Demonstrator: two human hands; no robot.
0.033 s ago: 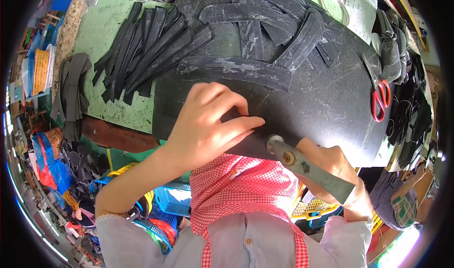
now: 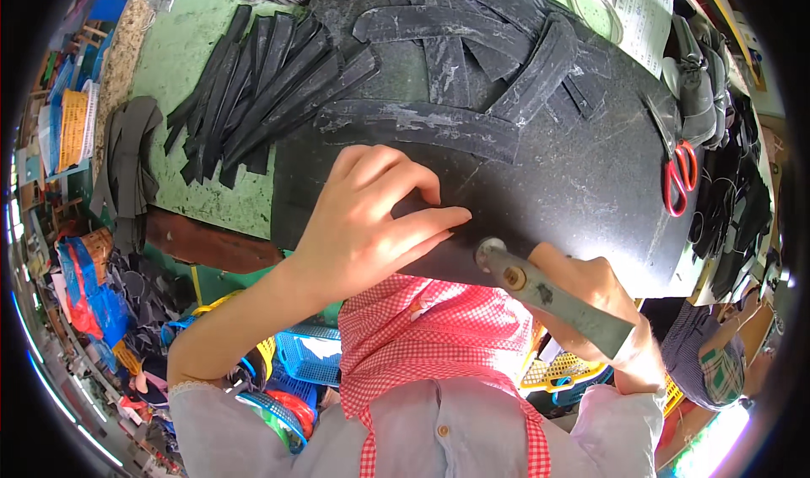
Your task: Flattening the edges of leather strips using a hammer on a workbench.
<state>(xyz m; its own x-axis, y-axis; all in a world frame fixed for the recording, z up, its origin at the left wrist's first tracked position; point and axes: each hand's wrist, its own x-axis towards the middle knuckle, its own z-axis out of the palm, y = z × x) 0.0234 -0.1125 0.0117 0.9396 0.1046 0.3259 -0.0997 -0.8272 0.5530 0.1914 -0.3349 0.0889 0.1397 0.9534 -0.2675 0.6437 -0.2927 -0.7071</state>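
Over the near part of the black work mat [image 2: 582,191], my left hand [image 2: 371,216] is bent, with its thumb and finger brought close together. Any piece in that pinch is dark and cannot be told from the mat. To its right, my right hand [image 2: 591,288] is closed round the handle of a hammer [image 2: 553,299], mostly hidden under the metal head. The hammer's round face hangs just right of my left fingertips. Beyond the hands, a long black strip [image 2: 413,126] lies across the mat, whitish marks on it.
Several black strips [image 2: 447,27] lie crossed farther back. A fanned bundle of narrow dark strips [image 2: 261,90] sits at the left on the green tabletop [image 2: 228,208]. Red-handled scissors [image 2: 677,178] rest at the right, near dark bundled pieces [image 2: 699,98]. Baskets [image 2: 308,360] stand below the table.
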